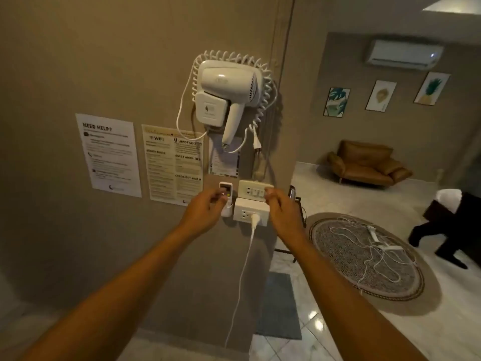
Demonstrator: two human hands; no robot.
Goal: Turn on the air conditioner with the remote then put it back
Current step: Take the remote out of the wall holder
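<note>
The white remote (pixel 225 189) stands upright in a small white wall holder (pixel 226 211), just left of the switch plate. My left hand (pixel 205 208) reaches to it, with thumb and fingertips pinched on the remote's lower half. My right hand (pixel 282 207) hovers beside the right edge of the switch plate (pixel 253 190), its fingers curled together and holding nothing. The white air conditioner (pixel 403 53) hangs high on the far wall at the upper right, with a small light glowing on its right side.
A white hair dryer (pixel 229 95) with a coiled cord hangs above the switches. A socket (pixel 247 213) below holds a white plug and cable. Printed notices (pixel 112 155) cover the wall to the left. A brown armchair (pixel 364 162) and a round rug (pixel 364 256) strewn with cables lie to the right.
</note>
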